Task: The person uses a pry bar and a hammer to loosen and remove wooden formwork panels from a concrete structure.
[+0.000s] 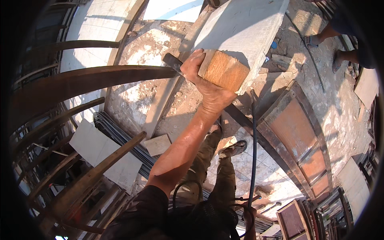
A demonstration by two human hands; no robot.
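Observation:
My left hand (206, 82) is wrapped around a wooden block (226, 71) with a rough, orange-brown face. A long dark bar (239, 119) passes beneath that hand, slanting down to the right; whether it touches the block I cannot tell. Low in the view, my right hand (249, 218) is closed around the lower end of a dark, thin rod (254, 156). The rod's upper end reaches close to the block. Part of the right hand is hidden by shadow and clothing.
A pale board (240, 28) lies beyond the block. Dark curved timbers (92, 80) crowd the left, near a bundle of black rods (120, 130). A brown panelled door (294, 128) lies to the right. Another person's legs (346, 56) stand at the upper right.

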